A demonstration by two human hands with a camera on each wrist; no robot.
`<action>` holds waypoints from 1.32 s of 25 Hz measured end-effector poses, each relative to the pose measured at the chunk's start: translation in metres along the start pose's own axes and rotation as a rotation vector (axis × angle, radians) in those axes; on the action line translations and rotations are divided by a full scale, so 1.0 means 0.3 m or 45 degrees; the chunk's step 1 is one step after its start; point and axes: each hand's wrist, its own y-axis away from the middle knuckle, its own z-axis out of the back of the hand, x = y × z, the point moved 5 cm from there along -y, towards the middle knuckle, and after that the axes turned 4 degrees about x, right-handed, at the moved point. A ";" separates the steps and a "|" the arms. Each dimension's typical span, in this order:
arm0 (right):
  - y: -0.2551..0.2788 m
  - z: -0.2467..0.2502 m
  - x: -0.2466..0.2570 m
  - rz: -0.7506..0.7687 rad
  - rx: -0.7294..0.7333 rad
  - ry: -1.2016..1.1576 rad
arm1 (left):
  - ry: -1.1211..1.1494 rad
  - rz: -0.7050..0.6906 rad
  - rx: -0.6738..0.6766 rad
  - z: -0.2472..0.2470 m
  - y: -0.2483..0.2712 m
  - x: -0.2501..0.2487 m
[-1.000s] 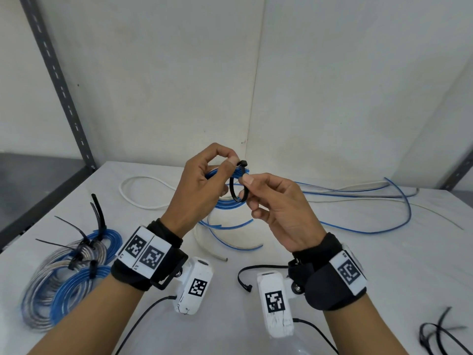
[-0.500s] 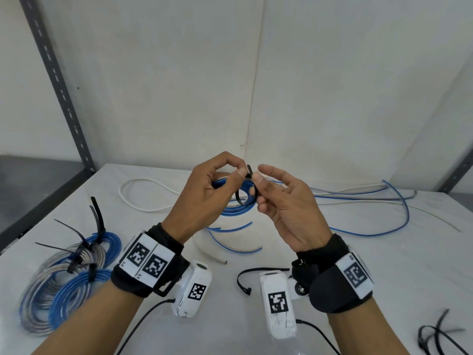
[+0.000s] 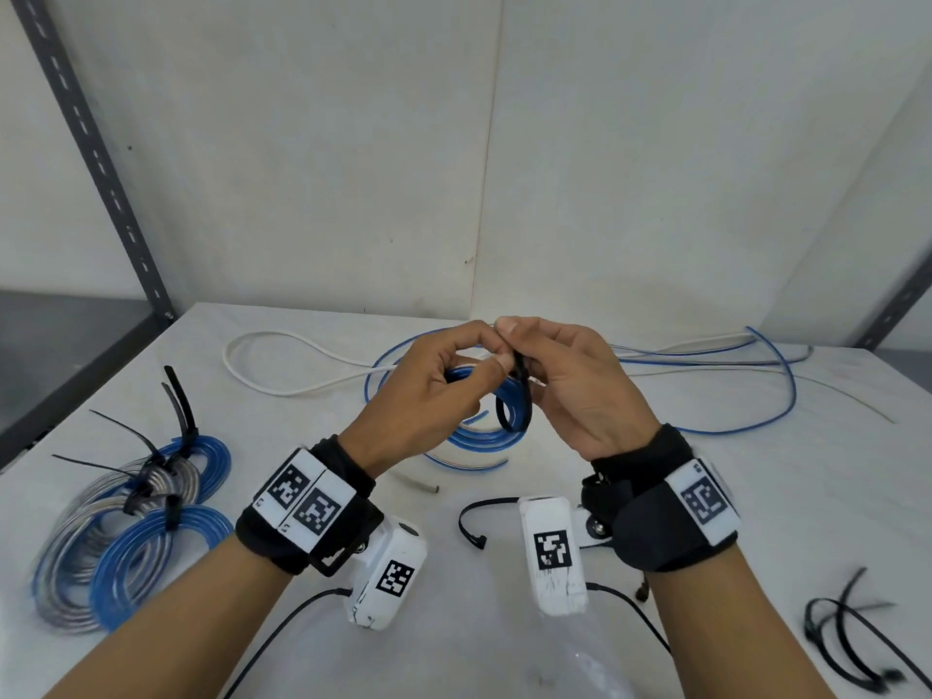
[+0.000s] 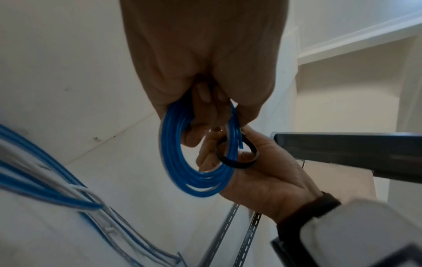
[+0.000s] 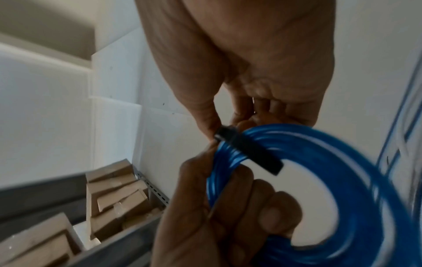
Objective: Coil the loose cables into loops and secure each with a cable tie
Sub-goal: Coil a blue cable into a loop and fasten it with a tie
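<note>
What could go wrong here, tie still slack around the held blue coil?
1. The black cable tie hangs as a wide loop around the blue coil; turns may spring loose before it cinches.
2. The right hand only pinches the tie at the fingertips, so that grip may slip.
3. The left hand holds one side; the coil's tail may drag on the table.

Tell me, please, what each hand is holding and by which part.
The left hand grips the coiled blue cable at its top; the right hand pinches the black plastic cable tie, looped around that coil, near its head.
</note>
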 end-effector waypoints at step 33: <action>-0.064 0.071 -0.060 0.082 -0.263 0.082 | 0.046 0.143 -0.096 -0.056 0.039 0.054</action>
